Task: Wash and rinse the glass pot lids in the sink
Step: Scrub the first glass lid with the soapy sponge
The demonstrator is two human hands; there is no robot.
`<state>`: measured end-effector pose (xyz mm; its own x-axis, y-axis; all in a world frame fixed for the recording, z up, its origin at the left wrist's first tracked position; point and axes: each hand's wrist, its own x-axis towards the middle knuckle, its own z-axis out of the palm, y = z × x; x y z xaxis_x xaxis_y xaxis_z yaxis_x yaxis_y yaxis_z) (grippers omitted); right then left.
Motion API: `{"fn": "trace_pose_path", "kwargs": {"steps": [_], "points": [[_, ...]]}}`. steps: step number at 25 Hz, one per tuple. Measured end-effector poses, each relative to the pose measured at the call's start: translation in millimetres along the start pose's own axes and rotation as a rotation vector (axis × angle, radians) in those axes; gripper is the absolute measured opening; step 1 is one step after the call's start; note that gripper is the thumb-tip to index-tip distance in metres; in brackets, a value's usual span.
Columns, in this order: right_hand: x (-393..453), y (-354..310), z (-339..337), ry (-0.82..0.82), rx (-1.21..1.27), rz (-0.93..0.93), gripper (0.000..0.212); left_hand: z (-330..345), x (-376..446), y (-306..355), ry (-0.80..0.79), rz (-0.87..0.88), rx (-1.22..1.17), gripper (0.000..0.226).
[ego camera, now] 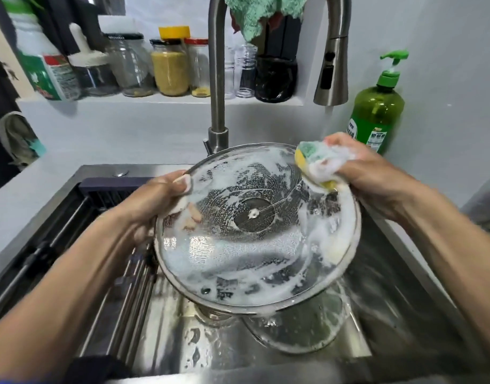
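I am gripping the large round soapy glass pot lid (255,231) at its nine o'clock rim with my left hand (155,198), tilting it over the steel sink (183,328). My right hand (357,167), clenching a yellow-green foamy sponge (316,164), is scrubbing the two o'clock rim, nearest the running faucet (332,65). A second lid (307,328) is lying below.

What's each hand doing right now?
Left hand: closed on the lid rim.
Right hand: closed around the sponge.

Hands (166,198) scrub lid (255,245) (sudsy).
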<state>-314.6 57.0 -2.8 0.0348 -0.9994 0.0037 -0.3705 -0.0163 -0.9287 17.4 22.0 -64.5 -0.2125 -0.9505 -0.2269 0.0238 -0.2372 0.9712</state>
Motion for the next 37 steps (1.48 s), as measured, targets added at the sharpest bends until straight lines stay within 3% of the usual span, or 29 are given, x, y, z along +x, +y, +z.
{"fn": "trace_pose_path", "kwargs": {"steps": [5,7,12,15,17,21,25,29,30,33,35,37], "points": [[-7.3,-2.5,18.0,-0.056,-0.049,-0.002,0.033,4.8,2.7,23.5,-0.140,0.025,0.339,0.028],[-6.7,1.8,30.1,-0.006,-0.045,0.012,0.028,16.2,-0.1,25.7,-0.223,0.048,0.427,0.023],[-29.2,43.5,27.7,0.330,0.193,0.184,0.017,34.5,-31.4,-33.9,-0.015,-0.121,-0.016,0.020],[-39.8,56.6,30.3,0.151,0.220,0.227,0.023,19.8,-38.8,-54.3,0.108,-0.090,-0.026,0.022],[-32.1,45.0,26.0,0.050,0.144,0.165,0.025,4.5,-27.3,-41.2,0.083,-0.052,0.014,0.022],[-8.9,7.2,10.3,0.029,0.059,0.030,0.027,-9.2,-6.4,-6.0,-0.038,-0.050,0.074,0.023],[-3.7,-8.1,1.8,-0.068,-0.052,-0.049,0.026,3.4,-2.3,25.6,-0.162,-0.019,0.312,0.023],[-4.7,8.2,32.5,-0.121,-0.075,-0.024,0.020,47.5,0.5,46.2,-0.427,0.099,0.523,0.022],[-7.4,21.6,35.9,-0.077,-0.010,0.010,0.017,47.4,0.4,36.6,-0.407,0.096,0.490,0.026],[-28.1,62.9,33.9,0.109,0.263,0.222,0.012,22.9,-16.6,-26.7,-0.125,-0.004,0.315,0.019],[-33.5,73.5,32.7,0.058,0.254,0.278,0.015,7.7,-24.0,-55.5,0.005,-0.053,0.241,0.025],[-23.8,64.2,28.2,-0.078,0.115,0.221,0.020,1.8,-16.6,-52.5,-0.016,-0.043,0.262,0.030]]}}
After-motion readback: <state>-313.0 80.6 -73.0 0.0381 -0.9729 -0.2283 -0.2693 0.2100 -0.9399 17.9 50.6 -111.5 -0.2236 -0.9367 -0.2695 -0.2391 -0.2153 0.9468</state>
